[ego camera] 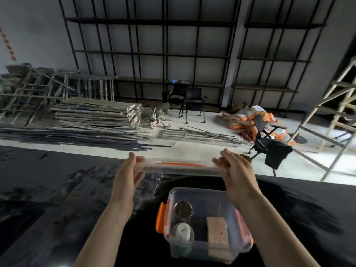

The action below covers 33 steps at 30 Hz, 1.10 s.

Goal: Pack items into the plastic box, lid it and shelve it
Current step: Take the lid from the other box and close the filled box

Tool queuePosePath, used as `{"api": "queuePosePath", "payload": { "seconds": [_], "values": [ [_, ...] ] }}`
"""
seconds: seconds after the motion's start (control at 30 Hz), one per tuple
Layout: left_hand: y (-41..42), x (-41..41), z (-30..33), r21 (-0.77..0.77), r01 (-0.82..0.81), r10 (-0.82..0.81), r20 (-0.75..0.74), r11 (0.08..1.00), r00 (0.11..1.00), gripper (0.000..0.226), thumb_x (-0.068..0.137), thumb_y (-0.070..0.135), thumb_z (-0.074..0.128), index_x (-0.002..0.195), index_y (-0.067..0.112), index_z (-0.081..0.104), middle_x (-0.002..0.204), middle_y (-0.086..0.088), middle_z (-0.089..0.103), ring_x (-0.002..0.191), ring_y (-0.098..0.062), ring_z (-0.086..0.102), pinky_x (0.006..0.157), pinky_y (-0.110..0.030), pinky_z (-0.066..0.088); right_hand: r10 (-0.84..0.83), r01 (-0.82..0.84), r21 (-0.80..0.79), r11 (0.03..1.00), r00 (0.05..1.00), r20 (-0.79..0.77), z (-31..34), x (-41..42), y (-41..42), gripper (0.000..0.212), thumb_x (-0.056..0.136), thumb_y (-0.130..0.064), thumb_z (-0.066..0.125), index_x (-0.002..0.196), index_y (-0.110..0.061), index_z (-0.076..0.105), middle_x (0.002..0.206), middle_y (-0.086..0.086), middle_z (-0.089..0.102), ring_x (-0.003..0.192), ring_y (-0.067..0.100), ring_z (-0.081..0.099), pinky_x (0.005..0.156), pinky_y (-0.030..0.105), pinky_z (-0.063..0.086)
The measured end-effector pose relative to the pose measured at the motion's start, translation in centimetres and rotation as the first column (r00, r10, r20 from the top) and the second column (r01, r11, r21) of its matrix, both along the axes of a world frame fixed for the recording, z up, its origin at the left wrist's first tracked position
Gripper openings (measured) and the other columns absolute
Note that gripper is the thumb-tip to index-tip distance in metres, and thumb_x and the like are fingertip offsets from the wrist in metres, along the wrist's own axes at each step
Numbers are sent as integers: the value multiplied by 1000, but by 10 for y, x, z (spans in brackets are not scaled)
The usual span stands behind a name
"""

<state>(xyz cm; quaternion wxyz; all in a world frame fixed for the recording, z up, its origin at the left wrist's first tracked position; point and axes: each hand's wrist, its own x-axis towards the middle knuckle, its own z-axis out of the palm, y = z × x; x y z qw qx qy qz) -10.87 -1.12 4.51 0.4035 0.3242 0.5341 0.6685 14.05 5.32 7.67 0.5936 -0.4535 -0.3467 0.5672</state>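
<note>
holding the clear lid (178, 166) edge-on in the air, the left hand (128, 177) grips its left end and the right hand (234, 171) its right end, long axis running left-right. the plastic box (207, 224) sits open on the black table (48, 199) below and nearer the person, slightly right of centre, so nearer the right hand, with a metal cup (183, 210), white jar (183, 231) and wood block (216, 233) inside. box long axis looks front-back, so the lid probably needs turning before lowering.

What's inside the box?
In the box: a metal cup, a white-capped jar and a wooden block. Floor under them is hidden. Lid still off.
</note>
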Motion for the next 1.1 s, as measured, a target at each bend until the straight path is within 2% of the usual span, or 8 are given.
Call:
{"api": "queuePosePath", "payload": {
  "seconds": [0.13,0.3,0.47,0.67,0.8,0.93,1.03,1.1],
  "values": [
    [5,44,-29,-109,89,-107,-171,990,979,6,84,30,70,88,26,70,87,6,76,87,-17,71,76,-32,49,-95,72,128,989,978,186,-39,47,-17,27,81,-12,78,106,-21,69,85,-2,75,81,20,74,65,29,60],
    [-8,65,-66,-148,116,-153,-271,982,950,38,82,0,68,93,37,68,99,12,75,89,-2,73,70,-24,56,22,-83,129,988,909,416,-87,72,-37,53,87,-19,74,129,-41,52,143,-6,48,131,8,48,100,30,47],
    [-14,69,-76,-122,108,-150,-418,987,896,40,83,1,68,97,38,64,108,9,74,108,-7,67,93,-39,52,27,-172,112,979,649,760,-101,68,-55,68,95,-13,61,153,-23,27,151,3,32,137,9,37,113,29,32],
    [-23,66,-89,-60,31,-62,-631,998,774,17,86,29,74,97,32,63,101,12,73,98,12,63,82,-20,50,53,-88,-6,996,552,832,-111,64,-67,72,94,-21,62,154,-17,23,153,9,35,139,26,38,111,39,37],
    [-20,66,-93,-86,-20,-45,-693,996,720,29,85,41,72,107,29,59,107,12,67,100,-4,64,83,-27,52,92,15,-130,991,628,772,-111,66,-62,84,86,-31,72,154,-16,24,152,12,33,134,29,43,103,39,45],
    [-14,61,-97,-339,-82,-112,-515,937,850,72,74,48,81,130,15,53,104,10,63,97,-12,62,82,-28,48,151,54,-333,941,816,559,-106,67,-59,106,72,-38,81,155,-19,18,151,9,40,129,28,49,103,47,48],
    [-12,57,-96,-478,92,-261,-300,874,918,66,63,64,81,100,9,74,80,6,71,76,-12,66,68,-26,48,159,84,-458,885,869,468,-99,72,-59,119,61,-38,89,155,-17,19,147,13,47,123,33,56,99,52,51],
    [-13,57,-94,-488,83,-272,-331,869,904,57,62,65,79,71,9,74,56,6,62,60,-13,60,58,-27,42,192,61,-507,860,881,432,-96,76,-61,115,50,-42,93,146,-11,38,133,14,60,110,33,65,90,52,57]
  ]
}}
